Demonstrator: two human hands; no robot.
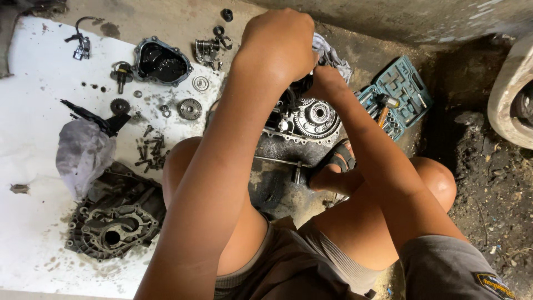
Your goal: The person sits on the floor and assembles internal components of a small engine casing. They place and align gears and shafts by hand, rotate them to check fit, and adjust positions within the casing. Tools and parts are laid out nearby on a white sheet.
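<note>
Left hand (277,44) upper centre, fisted, back to camera; what it grips is hidden. Right hand (327,83) just beside it, fingers out of sight behind the wrist, grip can't be told. Both over one engine case (308,119) at frame centre, its top covered by the forearms, grey rag (332,55) behind. One teal socket set (397,91) at right, partly blocked. Left on white sheet (33,100): one dark cover (161,61), two gears, one bolt pile (151,153), one big housing (114,222). Tyre cut off at right edge.
</note>
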